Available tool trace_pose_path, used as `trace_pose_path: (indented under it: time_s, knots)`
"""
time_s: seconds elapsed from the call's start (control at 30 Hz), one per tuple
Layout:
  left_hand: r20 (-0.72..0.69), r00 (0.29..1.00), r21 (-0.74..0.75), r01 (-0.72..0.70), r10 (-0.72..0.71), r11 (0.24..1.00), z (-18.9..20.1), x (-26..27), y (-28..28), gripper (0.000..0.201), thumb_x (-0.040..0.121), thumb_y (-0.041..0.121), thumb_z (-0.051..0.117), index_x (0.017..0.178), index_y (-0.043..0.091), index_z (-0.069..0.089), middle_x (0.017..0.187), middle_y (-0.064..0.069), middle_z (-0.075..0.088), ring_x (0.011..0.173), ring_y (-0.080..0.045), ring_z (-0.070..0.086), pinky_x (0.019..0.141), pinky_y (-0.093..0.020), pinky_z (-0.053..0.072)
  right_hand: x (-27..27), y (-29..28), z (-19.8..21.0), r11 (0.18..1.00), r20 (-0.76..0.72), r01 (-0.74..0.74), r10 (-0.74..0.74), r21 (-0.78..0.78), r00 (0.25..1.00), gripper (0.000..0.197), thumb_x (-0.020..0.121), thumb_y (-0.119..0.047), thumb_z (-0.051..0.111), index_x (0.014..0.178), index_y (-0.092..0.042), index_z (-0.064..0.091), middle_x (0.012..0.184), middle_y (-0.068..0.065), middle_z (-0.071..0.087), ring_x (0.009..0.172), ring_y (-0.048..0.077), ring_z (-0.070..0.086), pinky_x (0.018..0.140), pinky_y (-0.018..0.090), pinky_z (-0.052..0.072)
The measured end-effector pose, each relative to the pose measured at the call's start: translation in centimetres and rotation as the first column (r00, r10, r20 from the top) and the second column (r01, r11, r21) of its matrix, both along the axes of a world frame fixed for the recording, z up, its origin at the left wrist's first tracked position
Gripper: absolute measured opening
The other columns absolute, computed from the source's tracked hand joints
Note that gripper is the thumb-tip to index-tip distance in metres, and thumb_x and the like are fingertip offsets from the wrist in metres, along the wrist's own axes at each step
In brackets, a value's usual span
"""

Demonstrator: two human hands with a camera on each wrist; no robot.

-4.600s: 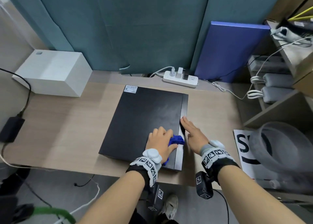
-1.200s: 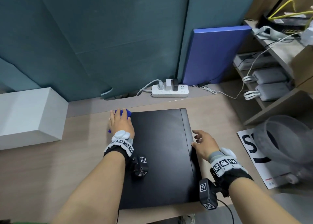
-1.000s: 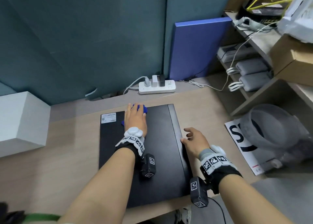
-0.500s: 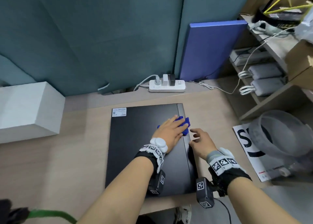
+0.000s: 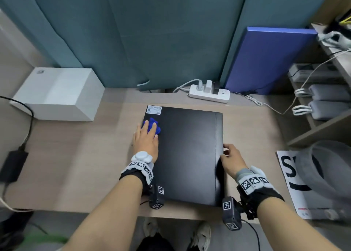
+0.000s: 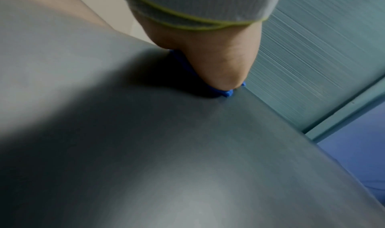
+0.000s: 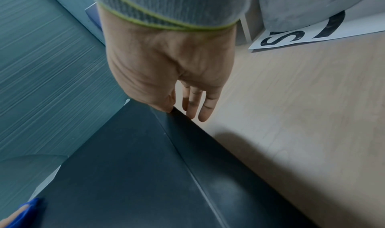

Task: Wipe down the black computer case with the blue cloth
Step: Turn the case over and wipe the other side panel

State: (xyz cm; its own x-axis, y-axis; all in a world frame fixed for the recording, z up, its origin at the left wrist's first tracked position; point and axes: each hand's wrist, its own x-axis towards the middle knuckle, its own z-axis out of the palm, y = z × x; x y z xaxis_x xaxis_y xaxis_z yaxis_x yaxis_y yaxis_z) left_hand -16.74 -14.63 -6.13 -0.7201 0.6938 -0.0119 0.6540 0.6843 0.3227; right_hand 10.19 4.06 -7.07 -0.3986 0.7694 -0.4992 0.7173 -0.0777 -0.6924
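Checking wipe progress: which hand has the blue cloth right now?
The left hand, pressing the blue cloth onto the computer case near its far left corner. The right hand has no cloth; it only touches the case's right edge.

The wooden table carries the black computer case under the left fingers, a white box left of them, a power strip beyond them, and a printed sheet right of the right fingers.
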Motion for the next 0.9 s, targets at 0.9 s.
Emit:
trace_pose_path:
  time_s: [0.9]
  knots:
    - [0.014, 0.857, -0.132, 0.512, -0.515, 0.849, 1.9, 10.6, -6.9, 0.051, 0.104, 0.035, 0.032, 0.154, 0.037, 0.024, 0.163, 0.009, 0.017, 0.151, -0.026, 0.010, 0.120, -0.048, 0.017, 5.3, -12.1, 0.4, 0.988, 0.092, 0.128, -0.120, -0.090, 0.989, 0.045, 0.110, -0.030, 0.024, 0.137, -0.003, 0.047, 0.144, 0.024, 0.043, 0.131, 0.035, 0.045, 0.108, 0.037, 0.031]
